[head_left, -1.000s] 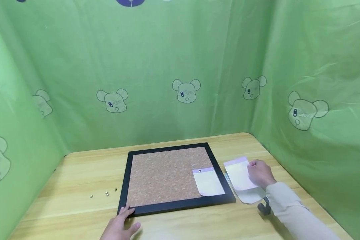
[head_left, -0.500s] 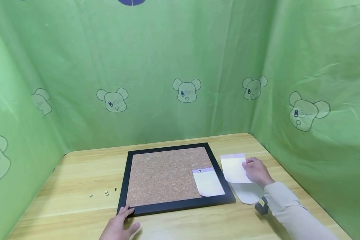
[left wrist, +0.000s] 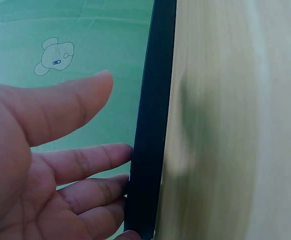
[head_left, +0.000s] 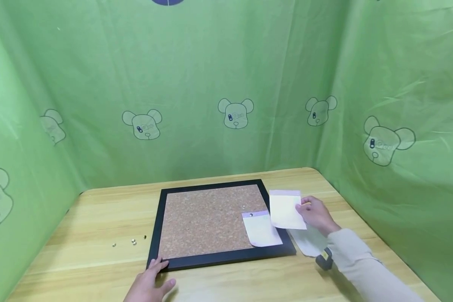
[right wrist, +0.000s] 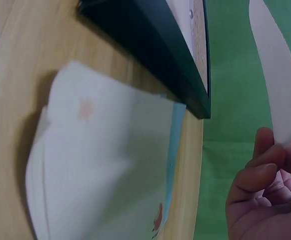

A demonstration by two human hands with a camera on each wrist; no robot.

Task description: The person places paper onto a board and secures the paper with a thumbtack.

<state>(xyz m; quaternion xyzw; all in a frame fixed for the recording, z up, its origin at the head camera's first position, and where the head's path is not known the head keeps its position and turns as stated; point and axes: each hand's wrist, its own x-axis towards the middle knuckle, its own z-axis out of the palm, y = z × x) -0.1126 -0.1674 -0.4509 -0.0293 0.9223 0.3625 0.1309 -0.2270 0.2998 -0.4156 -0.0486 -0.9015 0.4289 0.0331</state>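
- Right hand up on the right, thumb and fingers pinching one loose sheet by its side edge, a grip that leaves the writing face and lavender strip uncovered.
- That sheet hangs raised, overlapping the black frame in the head view; lifted like that, it likely avoids dragging over the sheet below.
- Over to the left hand: thumb spread well away, the other fingers reaching to the frame's near-left corner and touching it, probably to steady the board.
- Inside the frame, cork; near its right side a pinned sheet, one silver pin through the strip, perhaps so the lower part stays loose. It does curl at a bottom corner.
- Just right of the frame, the paper stack lies on the tabletop, handy for the right hand.
- Far left, loose silver pins sit apart from the paper, presumably so they're easy to spot.
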